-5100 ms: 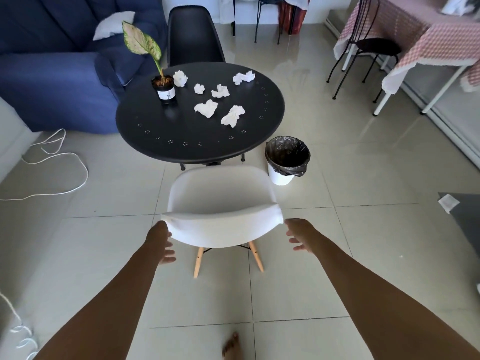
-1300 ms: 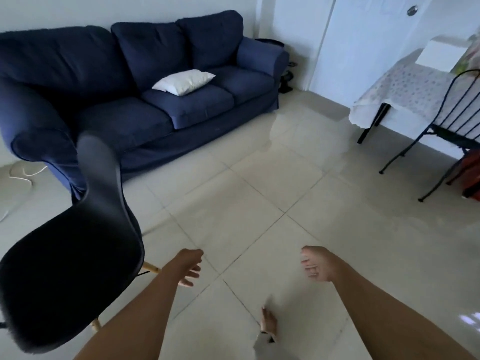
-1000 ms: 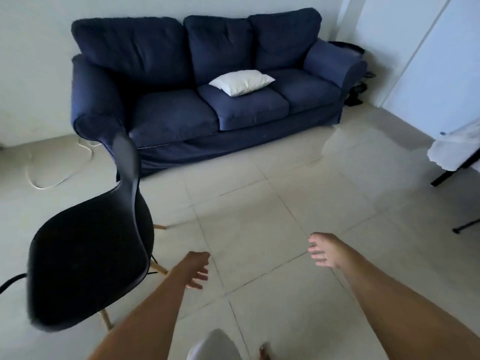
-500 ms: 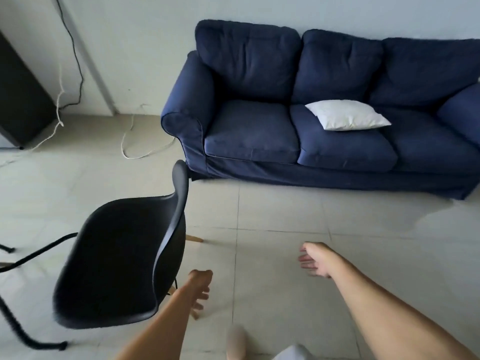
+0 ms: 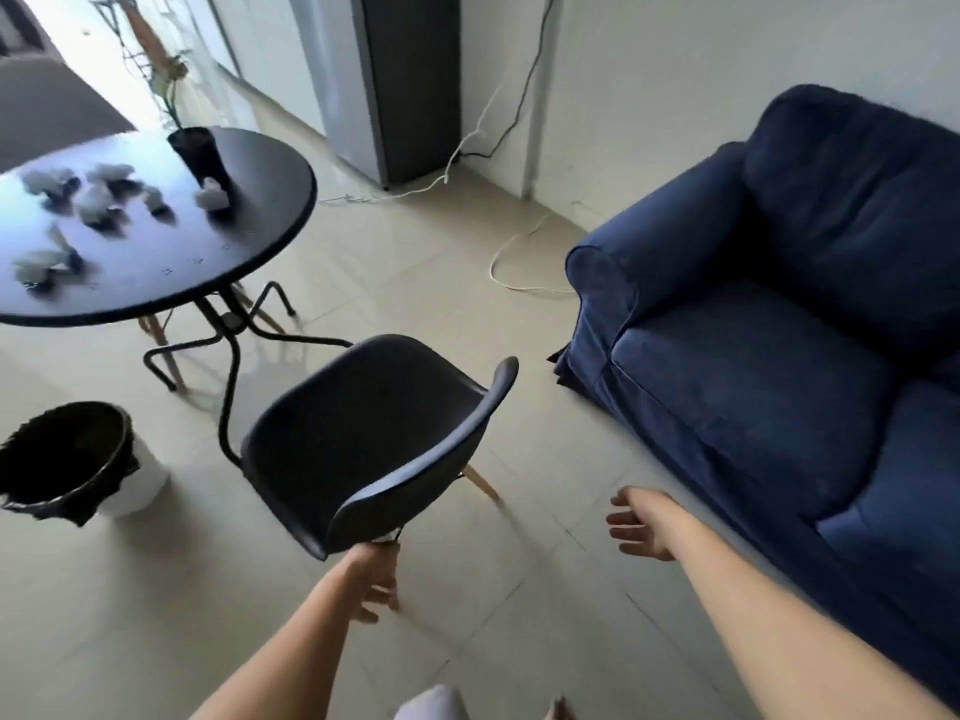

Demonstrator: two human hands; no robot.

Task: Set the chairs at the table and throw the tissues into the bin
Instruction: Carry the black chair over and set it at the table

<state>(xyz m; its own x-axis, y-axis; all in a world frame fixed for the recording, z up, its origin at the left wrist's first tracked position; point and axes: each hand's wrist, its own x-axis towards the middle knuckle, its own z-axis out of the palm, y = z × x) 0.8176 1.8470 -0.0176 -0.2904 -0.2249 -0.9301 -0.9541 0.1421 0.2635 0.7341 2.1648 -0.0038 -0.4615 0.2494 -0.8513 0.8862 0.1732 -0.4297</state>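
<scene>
The black chair [image 5: 363,439] stands on the tiled floor in the middle of the view, its seat facing the round black table [image 5: 260,241] and a little away from it. My left hand [image 5: 375,582] is just under the near end of the chair's backrest, fingers apart and pointing down, holding nothing. Off to the right of the chair, my right hand [image 5: 638,523] hovers open, palm inward. Several crumpled tissues [image 5: 96,202] lie blurred on the tabletop. The bin [image 5: 65,462], lined with a black bag, stands on the floor at the lower left.
A blue sofa [image 5: 753,387] fills the right side, close to the chair. A plant pot [image 5: 200,153] stands on the table. The pale back of a second chair [image 5: 47,106] shows beyond the table. A white cable [image 5: 519,267] lies on the floor by a tall dark cabinet [image 5: 410,80].
The view has swung left, so the table, tissues and bin have come into sight. The black chair now sits in the middle of the view, and my left hand has come up under its backrest.
</scene>
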